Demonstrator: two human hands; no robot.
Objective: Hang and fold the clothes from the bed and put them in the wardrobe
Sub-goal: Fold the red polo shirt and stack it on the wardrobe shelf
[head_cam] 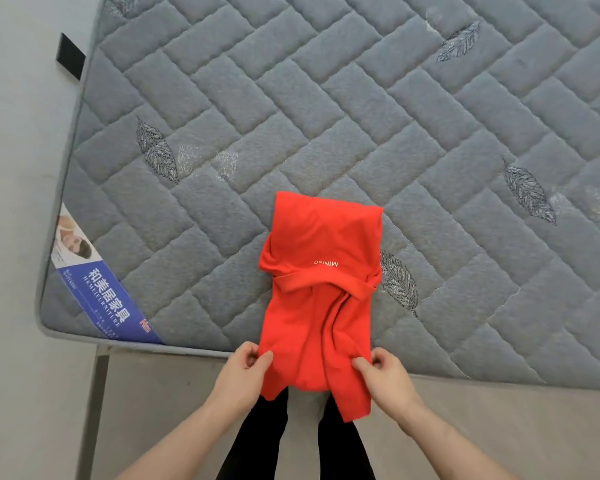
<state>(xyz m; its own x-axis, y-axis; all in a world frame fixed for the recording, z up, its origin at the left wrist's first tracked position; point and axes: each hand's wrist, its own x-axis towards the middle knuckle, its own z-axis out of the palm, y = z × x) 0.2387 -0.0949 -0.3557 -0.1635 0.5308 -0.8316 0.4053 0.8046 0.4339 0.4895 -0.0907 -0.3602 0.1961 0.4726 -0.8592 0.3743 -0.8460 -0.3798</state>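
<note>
At the near edge of the mattress (326, 98), toward its left corner, the red shirt (321, 271) lies partly folded, its far part doubled over and its near end spilling off the edge toward my legs. My left hand (246, 367) pinches the near left side of the cloth between thumb and fingers; my right hand (381, 370) pinches the near right side the same way. Neither hand is slack and neither holds anything else.

The step, as I judge it, is to bring this near end up and over onto the folded part. To do it well I should lift both sides together and level, so the hem stays straight and the loose middle, which sags in creases between my hands, is drawn taut before it goes down. I would lay it so its edge meets the far fold squarely, then press the creases flat. The printed lettering (326, 263) sits mid-shirt and can serve as a centre mark. No wardrobe shows from here.
</note>
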